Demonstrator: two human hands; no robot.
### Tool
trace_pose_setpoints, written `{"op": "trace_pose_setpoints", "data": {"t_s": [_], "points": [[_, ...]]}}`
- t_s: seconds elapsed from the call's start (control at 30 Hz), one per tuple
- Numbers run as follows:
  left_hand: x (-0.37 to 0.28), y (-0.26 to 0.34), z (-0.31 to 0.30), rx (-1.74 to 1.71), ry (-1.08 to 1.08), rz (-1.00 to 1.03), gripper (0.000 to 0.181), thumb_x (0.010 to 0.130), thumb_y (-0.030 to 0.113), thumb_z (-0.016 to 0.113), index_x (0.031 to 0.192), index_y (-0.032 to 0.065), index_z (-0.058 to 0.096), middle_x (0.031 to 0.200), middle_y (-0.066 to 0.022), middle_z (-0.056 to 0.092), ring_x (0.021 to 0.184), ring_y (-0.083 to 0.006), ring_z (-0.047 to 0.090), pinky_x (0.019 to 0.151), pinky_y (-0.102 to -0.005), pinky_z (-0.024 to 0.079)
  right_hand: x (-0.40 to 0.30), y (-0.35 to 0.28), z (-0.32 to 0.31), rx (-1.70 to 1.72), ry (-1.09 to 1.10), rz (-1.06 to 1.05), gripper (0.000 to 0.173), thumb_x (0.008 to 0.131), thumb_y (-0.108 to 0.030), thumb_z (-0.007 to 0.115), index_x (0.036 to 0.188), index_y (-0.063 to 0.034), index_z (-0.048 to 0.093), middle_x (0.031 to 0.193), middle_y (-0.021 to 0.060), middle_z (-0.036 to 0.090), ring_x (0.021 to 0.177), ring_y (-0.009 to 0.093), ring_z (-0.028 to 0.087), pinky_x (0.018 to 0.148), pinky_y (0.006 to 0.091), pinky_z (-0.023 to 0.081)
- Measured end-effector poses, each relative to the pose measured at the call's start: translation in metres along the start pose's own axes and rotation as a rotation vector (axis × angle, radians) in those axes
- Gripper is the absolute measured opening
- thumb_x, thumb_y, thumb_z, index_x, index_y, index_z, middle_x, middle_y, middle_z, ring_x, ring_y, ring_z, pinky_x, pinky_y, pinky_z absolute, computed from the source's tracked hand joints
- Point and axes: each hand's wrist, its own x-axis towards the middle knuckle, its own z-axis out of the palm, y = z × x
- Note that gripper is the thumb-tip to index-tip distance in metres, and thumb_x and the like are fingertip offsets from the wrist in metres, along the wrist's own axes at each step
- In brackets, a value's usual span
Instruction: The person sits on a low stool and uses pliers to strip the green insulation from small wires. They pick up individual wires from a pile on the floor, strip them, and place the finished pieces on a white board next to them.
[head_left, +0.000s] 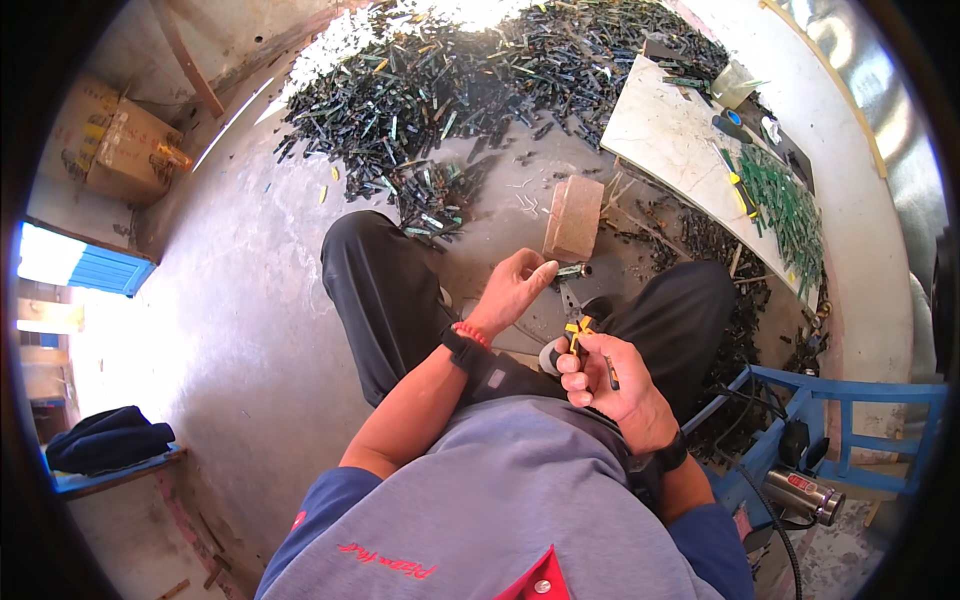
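Observation:
My left hand (517, 289) holds a short narrow electronic part (574, 271), with a greenish strip and a round end, between thumb and fingers. In my right hand (622, 375) is a pair of pliers (579, 328) with yellow and black handles. Their grey metal jaws point away from me, just below the part; I cannot tell whether they touch it. Just beyond my left hand, reddish bricks (574, 221) lie together on the concrete floor. Past my knees spreads a big heap of small dark electronic strips (442, 97), some showing green boards.
On the right, a white board (667, 150) carries a yellow-black screwdriver (741, 191), green circuit-board strips (784, 202) and a translucent cup (731, 84). A blue chair (877, 390) and a steel flask (799, 491) are at lower right. Cardboard boxes (135, 154) and dark cloth (109, 442) are left.

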Motion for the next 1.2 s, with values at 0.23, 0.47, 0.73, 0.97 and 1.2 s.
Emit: {"op": "trace_pose_setpoints", "data": {"t_s": [0.23,0.47,0.73,0.97,1.2], "points": [[0.001,0.009,-0.001,-0.066,-0.173,-0.121,0.05,0.098,0.048,0.05,0.082,0.0008,0.056,0.068,-0.0018,0.054,0.061,-0.0097,0.05,0.056,-0.0274,0.043,0.002,0.004,0.008,-0.001,0.025,-0.065,0.024,0.093,-0.027,0.051,0.101,-0.0053,0.058,0.079,0.0042,0.056,0.064,0.016,0.051,0.052,0.0296,0.04],[0.0,-0.01,0.01,-0.011,-0.098,-0.041,0.056,0.099,0.053,0.044,0.079,0.002,0.053,0.062,0.0012,0.043,0.057,-0.0088,0.04,0.052,-0.0279,0.04,0.008,0.011,0.007,-0.27,0.18,-0.161,0.016,0.092,-0.021,0.056,0.098,-0.0068,0.054,0.075,0.0025,0.054,0.059,0.013,0.051,0.047,0.03,0.041],[0.002,-0.021,0.012,0.205,-0.001,0.131,0.064,0.101,0.054,0.034,0.071,0.0014,0.051,0.062,0.0002,0.042,0.056,-0.0108,0.038,0.051,-0.0311,0.038,0.038,0.027,-0.023,-1.417,0.603,-0.705,0.022,0.089,-0.018,0.056,0.101,0.0,0.053,0.072,0.0185,0.061,0.067,0.037,0.062,0.063,0.0447,0.051],[-0.004,-0.015,0.012,-0.196,-0.167,-0.35,0.061,0.099,0.06,0.036,0.063,0.0113,0.037,0.059,0.0023,0.034,0.05,-0.0124,0.032,0.048,-0.0329,0.035,0.04,0.003,-0.062,-2.023,0.68,-0.868,0.035,0.08,-0.014,0.065,0.106,0.0013,0.048,0.09,0.0248,0.061,0.08,0.043,0.063,0.071,0.0494,0.051],[-0.004,-0.016,0.001,-0.42,-0.358,-0.485,0.059,0.098,0.062,0.036,0.063,0.0144,0.033,0.059,0.0042,0.026,0.049,-0.0112,0.027,0.048,-0.0288,0.035,0.021,-0.043,-0.058,-2.383,0.549,-0.888,0.035,0.075,-0.013,0.07,0.099,-0.0005,0.048,0.085,0.0199,0.058,0.077,0.037,0.063,0.068,0.0445,0.053]]}}
